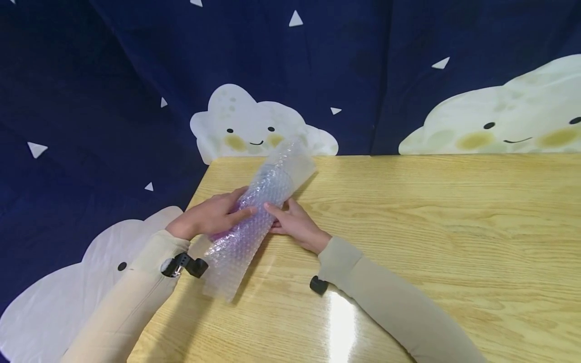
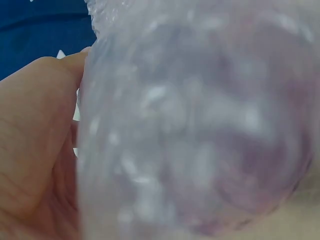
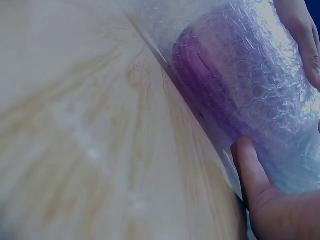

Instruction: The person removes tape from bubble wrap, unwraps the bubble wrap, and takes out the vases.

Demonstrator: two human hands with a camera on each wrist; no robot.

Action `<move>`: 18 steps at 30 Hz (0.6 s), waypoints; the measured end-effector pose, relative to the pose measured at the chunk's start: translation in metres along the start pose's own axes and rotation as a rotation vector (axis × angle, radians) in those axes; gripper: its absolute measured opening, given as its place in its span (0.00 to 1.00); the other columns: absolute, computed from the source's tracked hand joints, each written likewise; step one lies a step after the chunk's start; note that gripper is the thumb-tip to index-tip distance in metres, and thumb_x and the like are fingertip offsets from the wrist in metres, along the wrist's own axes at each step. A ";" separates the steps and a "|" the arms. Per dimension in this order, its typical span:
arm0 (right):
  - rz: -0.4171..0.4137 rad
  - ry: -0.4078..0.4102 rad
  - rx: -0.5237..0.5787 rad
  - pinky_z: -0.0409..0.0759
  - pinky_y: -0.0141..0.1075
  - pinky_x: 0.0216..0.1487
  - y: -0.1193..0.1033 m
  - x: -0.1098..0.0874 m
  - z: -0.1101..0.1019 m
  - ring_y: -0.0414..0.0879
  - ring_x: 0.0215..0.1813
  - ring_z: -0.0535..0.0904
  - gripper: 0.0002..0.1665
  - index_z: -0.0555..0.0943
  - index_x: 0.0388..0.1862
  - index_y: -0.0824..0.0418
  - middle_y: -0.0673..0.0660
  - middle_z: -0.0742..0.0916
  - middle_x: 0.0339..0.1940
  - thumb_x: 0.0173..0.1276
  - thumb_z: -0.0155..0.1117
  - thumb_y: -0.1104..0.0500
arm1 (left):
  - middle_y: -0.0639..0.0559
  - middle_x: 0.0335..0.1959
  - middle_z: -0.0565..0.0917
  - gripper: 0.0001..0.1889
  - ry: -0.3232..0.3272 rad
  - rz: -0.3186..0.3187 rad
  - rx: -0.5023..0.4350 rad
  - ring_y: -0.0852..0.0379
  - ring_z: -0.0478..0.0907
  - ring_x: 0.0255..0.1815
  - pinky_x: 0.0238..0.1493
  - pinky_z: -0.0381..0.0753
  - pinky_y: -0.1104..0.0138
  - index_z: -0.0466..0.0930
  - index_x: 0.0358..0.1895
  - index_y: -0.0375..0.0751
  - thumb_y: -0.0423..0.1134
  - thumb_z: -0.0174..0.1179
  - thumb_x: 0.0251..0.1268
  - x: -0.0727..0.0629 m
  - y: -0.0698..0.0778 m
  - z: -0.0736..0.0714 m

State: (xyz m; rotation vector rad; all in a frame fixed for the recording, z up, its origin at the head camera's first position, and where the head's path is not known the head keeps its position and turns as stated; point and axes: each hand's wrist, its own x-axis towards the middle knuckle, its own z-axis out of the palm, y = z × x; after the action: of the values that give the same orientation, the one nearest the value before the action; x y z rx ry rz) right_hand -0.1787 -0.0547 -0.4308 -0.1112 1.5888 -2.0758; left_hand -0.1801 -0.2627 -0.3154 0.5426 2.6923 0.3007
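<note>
The left grip (image 1: 215, 214) and right grip (image 1: 297, 224) hold bubble wrap (image 1: 265, 194) between them, around a purple object (image 3: 202, 65), perhaps a cup; beneath both lies the bench (image 1: 408, 227).

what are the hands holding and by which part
The bubble wrap bundle, around its middle: the left hand on its left side, the right hand on its right.

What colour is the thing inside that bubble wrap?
The wrapped thing looks purple, bluish toward one end, best seen in the right wrist view.
</note>
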 end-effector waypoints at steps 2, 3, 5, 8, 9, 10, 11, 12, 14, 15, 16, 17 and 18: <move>-0.010 0.002 -0.011 0.88 0.41 0.60 -0.001 -0.003 -0.002 0.54 0.56 0.88 0.38 0.60 0.78 0.55 0.67 0.83 0.63 0.78 0.62 0.44 | 0.34 0.75 0.73 0.42 0.002 0.003 -0.006 0.36 0.70 0.77 0.80 0.66 0.43 0.50 0.84 0.40 0.65 0.44 0.80 0.000 0.002 0.000; -0.012 0.002 -0.015 0.88 0.41 0.59 -0.001 -0.004 -0.003 0.54 0.56 0.88 0.38 0.60 0.77 0.55 0.67 0.83 0.63 0.77 0.62 0.43 | 0.34 0.75 0.73 0.42 0.005 0.010 -0.003 0.36 0.70 0.77 0.80 0.66 0.43 0.50 0.84 0.40 0.64 0.44 0.81 0.000 0.003 0.001; -0.020 0.003 -0.021 0.88 0.41 0.58 -0.002 -0.006 -0.006 0.54 0.56 0.88 0.38 0.60 0.77 0.54 0.66 0.84 0.63 0.77 0.63 0.43 | 0.33 0.75 0.72 0.41 0.007 0.022 0.005 0.36 0.69 0.78 0.81 0.65 0.42 0.50 0.84 0.39 0.63 0.42 0.82 0.001 0.006 0.002; -0.033 0.001 -0.029 0.89 0.41 0.58 -0.001 -0.009 -0.010 0.54 0.56 0.89 0.39 0.60 0.78 0.52 0.66 0.84 0.63 0.77 0.63 0.43 | 0.33 0.77 0.70 0.40 0.010 0.041 0.013 0.35 0.67 0.79 0.81 0.64 0.42 0.50 0.84 0.37 0.62 0.40 0.83 0.001 0.010 0.004; -0.033 0.002 -0.032 0.89 0.41 0.57 -0.001 -0.010 -0.011 0.54 0.56 0.89 0.39 0.60 0.78 0.51 0.65 0.84 0.62 0.77 0.63 0.42 | 0.33 0.77 0.70 0.40 0.009 0.042 0.011 0.36 0.67 0.79 0.81 0.64 0.43 0.50 0.84 0.37 0.62 0.40 0.83 0.001 0.011 0.005; -0.032 0.005 -0.036 0.89 0.41 0.57 -0.001 -0.011 -0.012 0.53 0.55 0.89 0.39 0.60 0.78 0.51 0.65 0.85 0.62 0.77 0.63 0.42 | 0.33 0.76 0.71 0.40 0.008 0.044 0.006 0.36 0.68 0.79 0.81 0.64 0.43 0.50 0.84 0.37 0.62 0.39 0.83 0.000 0.013 0.005; -0.032 0.009 -0.042 0.89 0.41 0.57 -0.001 -0.011 -0.014 0.53 0.54 0.89 0.39 0.60 0.78 0.51 0.65 0.85 0.62 0.76 0.63 0.41 | 0.33 0.76 0.71 0.39 0.009 0.047 0.002 0.36 0.68 0.78 0.81 0.64 0.43 0.50 0.84 0.37 0.62 0.39 0.83 0.000 0.014 0.006; -0.029 0.012 -0.047 0.89 0.41 0.56 -0.001 -0.013 -0.015 0.52 0.54 0.89 0.39 0.60 0.78 0.52 0.65 0.85 0.61 0.76 0.63 0.41 | 0.33 0.75 0.72 0.39 0.011 0.049 0.000 0.36 0.69 0.78 0.81 0.65 0.43 0.50 0.83 0.38 0.62 0.39 0.83 0.000 0.016 0.006; -0.024 0.019 -0.056 0.89 0.41 0.56 -0.002 -0.015 -0.017 0.52 0.53 0.90 0.39 0.61 0.77 0.53 0.65 0.86 0.60 0.76 0.63 0.40 | 0.33 0.73 0.75 0.38 0.013 0.051 -0.009 0.37 0.71 0.77 0.80 0.66 0.44 0.51 0.84 0.40 0.62 0.39 0.83 -0.001 0.019 0.006; -0.023 0.020 -0.057 0.89 0.41 0.56 -0.002 -0.016 -0.019 0.52 0.54 0.90 0.39 0.61 0.77 0.53 0.65 0.86 0.60 0.76 0.63 0.40 | 0.33 0.72 0.76 0.38 0.013 0.053 -0.014 0.38 0.72 0.76 0.80 0.67 0.44 0.51 0.84 0.41 0.62 0.40 0.83 -0.001 0.021 0.007; -0.023 0.021 -0.058 0.89 0.41 0.57 -0.003 -0.018 -0.021 0.52 0.54 0.89 0.39 0.61 0.77 0.53 0.65 0.86 0.60 0.76 0.63 0.40 | 0.33 0.71 0.77 0.38 0.014 0.055 -0.018 0.38 0.73 0.75 0.79 0.68 0.44 0.52 0.84 0.42 0.62 0.40 0.83 -0.001 0.022 0.006; -0.023 0.023 -0.059 0.89 0.41 0.57 -0.003 -0.020 -0.022 0.52 0.54 0.89 0.39 0.61 0.77 0.53 0.65 0.86 0.60 0.76 0.63 0.40 | 0.33 0.68 0.80 0.37 0.013 0.058 -0.020 0.39 0.76 0.73 0.79 0.69 0.45 0.51 0.84 0.43 0.62 0.40 0.83 -0.002 0.024 0.006; -0.025 0.023 -0.059 0.89 0.41 0.57 -0.004 -0.021 -0.024 0.52 0.54 0.89 0.39 0.61 0.77 0.53 0.65 0.86 0.60 0.76 0.63 0.40 | 0.34 0.66 0.81 0.37 0.012 0.063 -0.023 0.40 0.77 0.72 0.78 0.69 0.45 0.51 0.84 0.44 0.62 0.41 0.83 -0.002 0.026 0.006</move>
State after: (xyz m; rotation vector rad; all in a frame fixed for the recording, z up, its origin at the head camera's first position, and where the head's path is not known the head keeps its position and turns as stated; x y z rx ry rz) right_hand -0.1707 -0.0232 -0.4295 -0.1291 1.6709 -2.0560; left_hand -0.1677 -0.2391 -0.3132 0.6215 2.6835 0.3530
